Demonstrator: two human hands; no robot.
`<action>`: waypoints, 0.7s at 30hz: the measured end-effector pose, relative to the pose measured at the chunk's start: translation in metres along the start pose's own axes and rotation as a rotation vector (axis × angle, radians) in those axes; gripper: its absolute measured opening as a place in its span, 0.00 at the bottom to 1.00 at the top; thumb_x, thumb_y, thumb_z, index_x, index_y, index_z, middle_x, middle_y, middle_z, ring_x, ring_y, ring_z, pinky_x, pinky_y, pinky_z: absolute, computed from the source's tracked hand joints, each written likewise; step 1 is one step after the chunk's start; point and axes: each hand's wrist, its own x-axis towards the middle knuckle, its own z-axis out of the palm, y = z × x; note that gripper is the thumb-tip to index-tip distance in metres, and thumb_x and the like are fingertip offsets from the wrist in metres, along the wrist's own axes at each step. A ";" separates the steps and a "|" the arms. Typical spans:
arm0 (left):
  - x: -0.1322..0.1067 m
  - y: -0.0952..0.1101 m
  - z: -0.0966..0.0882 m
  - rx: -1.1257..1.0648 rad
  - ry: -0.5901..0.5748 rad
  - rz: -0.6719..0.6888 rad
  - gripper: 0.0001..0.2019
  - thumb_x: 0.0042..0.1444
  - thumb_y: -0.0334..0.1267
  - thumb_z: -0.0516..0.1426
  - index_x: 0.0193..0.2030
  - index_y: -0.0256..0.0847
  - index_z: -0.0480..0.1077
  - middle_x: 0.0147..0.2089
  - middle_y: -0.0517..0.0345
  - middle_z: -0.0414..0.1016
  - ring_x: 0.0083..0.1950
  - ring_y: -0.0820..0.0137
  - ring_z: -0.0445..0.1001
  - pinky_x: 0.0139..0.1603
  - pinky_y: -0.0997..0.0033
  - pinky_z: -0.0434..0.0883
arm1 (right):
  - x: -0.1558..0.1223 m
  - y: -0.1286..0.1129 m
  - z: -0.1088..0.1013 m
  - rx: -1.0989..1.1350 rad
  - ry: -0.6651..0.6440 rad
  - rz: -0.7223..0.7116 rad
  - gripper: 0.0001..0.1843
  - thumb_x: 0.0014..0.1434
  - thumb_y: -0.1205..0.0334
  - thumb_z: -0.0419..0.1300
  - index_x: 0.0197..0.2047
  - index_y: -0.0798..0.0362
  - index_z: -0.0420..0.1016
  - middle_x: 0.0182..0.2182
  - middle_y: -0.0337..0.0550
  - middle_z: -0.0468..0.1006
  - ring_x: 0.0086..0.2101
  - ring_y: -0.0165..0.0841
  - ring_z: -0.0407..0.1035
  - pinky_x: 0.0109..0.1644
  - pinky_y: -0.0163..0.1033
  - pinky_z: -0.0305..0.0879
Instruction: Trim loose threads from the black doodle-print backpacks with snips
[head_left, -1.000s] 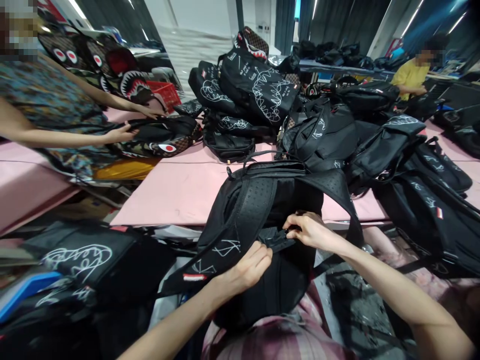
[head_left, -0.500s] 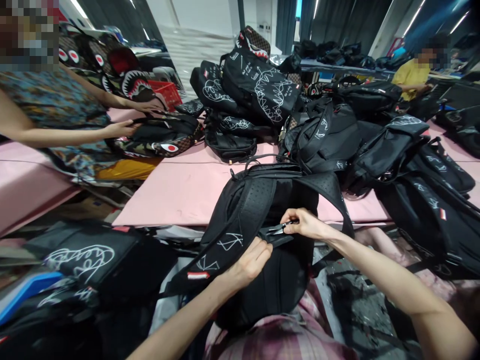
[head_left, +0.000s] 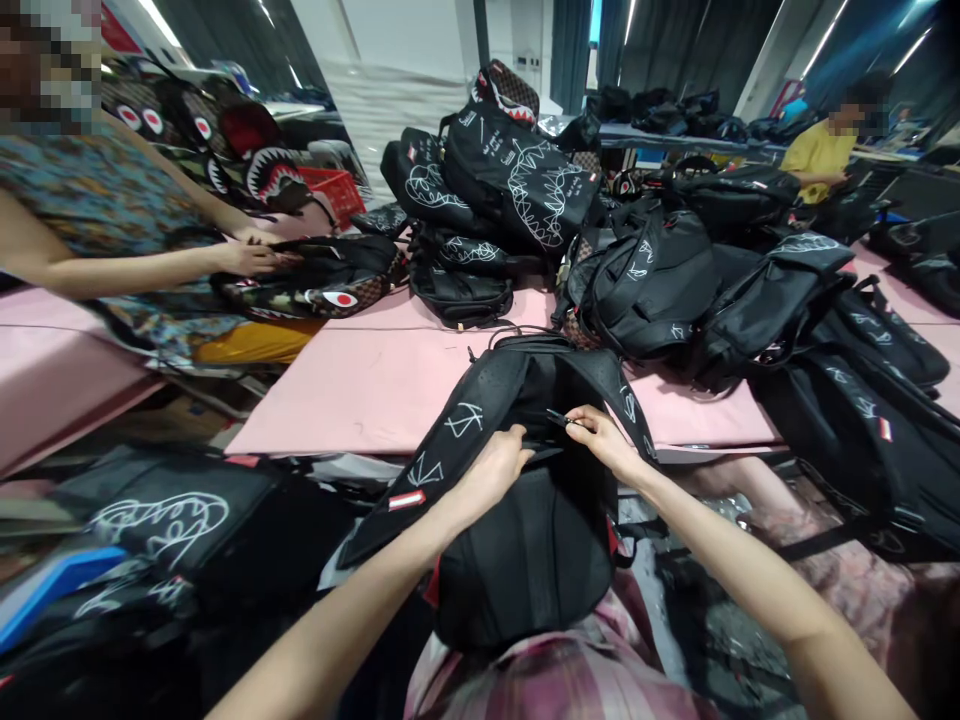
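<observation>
A black backpack (head_left: 525,540) with white scribble marks lies back-side up on my lap, its top against the pink table edge. My left hand (head_left: 491,470) is closed on its left shoulder strap (head_left: 450,440) near the middle of the back panel. My right hand (head_left: 604,440) pinches a small pair of dark snips (head_left: 559,418) just above a flap between the straps. Both hands sit close together over the bag's back.
A pink table (head_left: 390,380) runs ahead with a heap of black backpacks (head_left: 517,190) at its far side and more to the right (head_left: 825,320). A person at left handles a camouflage shark-mouth bag (head_left: 315,285). More bags (head_left: 172,530) lie at my lower left. Another person sits far right.
The backpack has shifted up and away toward the table, and the left strap has turned so its white marks show. Both hands moved upward with it; the snips stay in my right hand.
</observation>
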 end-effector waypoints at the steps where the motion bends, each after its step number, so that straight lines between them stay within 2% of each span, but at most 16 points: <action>1: 0.010 0.003 -0.004 0.020 -0.092 -0.032 0.11 0.56 0.38 0.54 0.43 0.36 0.70 0.33 0.50 0.76 0.36 0.66 0.74 0.37 0.72 0.67 | 0.002 0.002 0.001 -0.003 0.007 0.009 0.11 0.51 0.56 0.56 0.36 0.53 0.66 0.31 0.38 0.70 0.34 0.31 0.65 0.41 0.36 0.59; 3: 0.031 0.008 -0.011 0.081 -0.229 -0.092 0.11 0.54 0.42 0.55 0.38 0.37 0.73 0.34 0.48 0.76 0.39 0.62 0.75 0.39 0.70 0.67 | 0.005 0.005 0.000 -0.040 0.011 0.011 0.10 0.51 0.58 0.56 0.36 0.53 0.66 0.31 0.38 0.71 0.35 0.31 0.66 0.42 0.37 0.59; 5: 0.048 0.009 -0.013 0.134 -0.305 -0.164 0.11 0.51 0.44 0.57 0.33 0.39 0.75 0.34 0.47 0.77 0.41 0.59 0.75 0.41 0.67 0.67 | 0.005 0.006 -0.002 -0.137 0.021 -0.012 0.09 0.52 0.59 0.55 0.37 0.52 0.67 0.33 0.38 0.72 0.36 0.32 0.67 0.43 0.38 0.59; 8: 0.061 0.009 -0.009 0.150 -0.355 -0.196 0.09 0.49 0.44 0.57 0.32 0.43 0.76 0.34 0.50 0.78 0.42 0.58 0.75 0.42 0.66 0.67 | 0.003 0.006 -0.005 -0.307 0.107 -0.028 0.09 0.56 0.59 0.53 0.40 0.50 0.67 0.37 0.39 0.73 0.39 0.34 0.67 0.44 0.39 0.60; 11: 0.064 0.007 -0.001 0.146 -0.393 -0.195 0.09 0.50 0.43 0.55 0.32 0.46 0.75 0.35 0.54 0.78 0.42 0.61 0.75 0.42 0.67 0.67 | 0.006 0.009 -0.003 -0.426 0.180 -0.057 0.11 0.59 0.59 0.49 0.44 0.50 0.65 0.39 0.42 0.74 0.40 0.34 0.68 0.45 0.38 0.60; 15: 0.062 0.005 0.007 0.141 -0.406 -0.225 0.08 0.51 0.39 0.53 0.31 0.44 0.74 0.34 0.54 0.78 0.39 0.63 0.75 0.40 0.70 0.67 | 0.015 0.017 0.003 -0.593 0.118 -0.055 0.09 0.58 0.62 0.52 0.42 0.52 0.68 0.34 0.43 0.76 0.37 0.34 0.69 0.43 0.37 0.60; 21: 0.046 -0.004 0.016 0.132 -0.294 -0.286 0.15 0.58 0.35 0.45 0.38 0.33 0.71 0.41 0.41 0.76 0.45 0.62 0.74 0.41 0.71 0.66 | 0.011 0.012 0.000 -0.569 -0.026 -0.008 0.09 0.56 0.62 0.54 0.38 0.53 0.73 0.33 0.41 0.77 0.35 0.33 0.70 0.41 0.35 0.59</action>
